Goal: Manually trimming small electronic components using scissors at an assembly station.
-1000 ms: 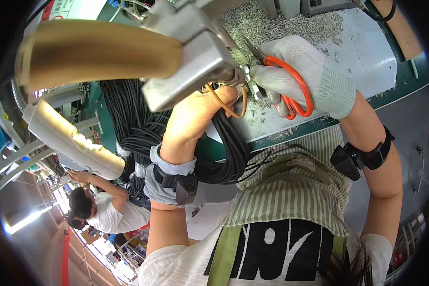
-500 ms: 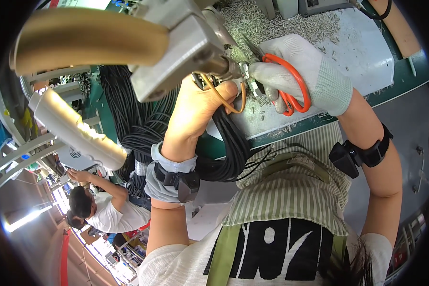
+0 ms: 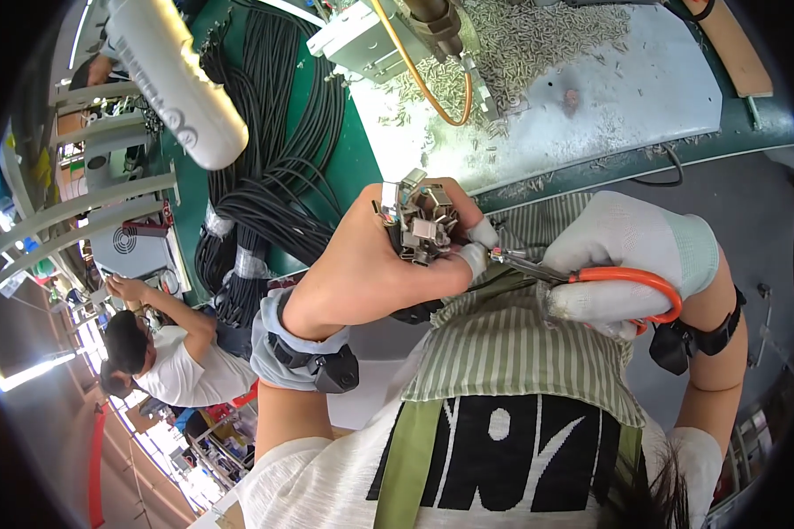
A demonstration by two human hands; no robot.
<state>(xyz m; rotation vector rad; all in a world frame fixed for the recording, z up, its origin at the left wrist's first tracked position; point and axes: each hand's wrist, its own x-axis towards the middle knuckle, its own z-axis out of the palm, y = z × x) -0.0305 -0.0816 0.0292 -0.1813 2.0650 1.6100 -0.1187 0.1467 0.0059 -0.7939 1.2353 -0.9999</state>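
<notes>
My bare left hand (image 3: 353, 264) is grasping a bunch of silver metal connectors (image 3: 425, 229), and I am holding it up near the front edge of the green surface (image 3: 360, 150). Small white finger covers (image 3: 483, 233) are covering two of my fingertips. My gloved right hand (image 3: 622, 242) is curling around the orange-handled scissors (image 3: 626, 274). Their tips are pointing at a tiny shiny piece (image 3: 497, 255) just beside my left thumb; I cannot tell if they are pinching it. Lots of little metal bits (image 3: 547, 44) are lying on the white sheet (image 3: 626, 97). Long black cables (image 3: 278, 203) are resting to the left.
</notes>
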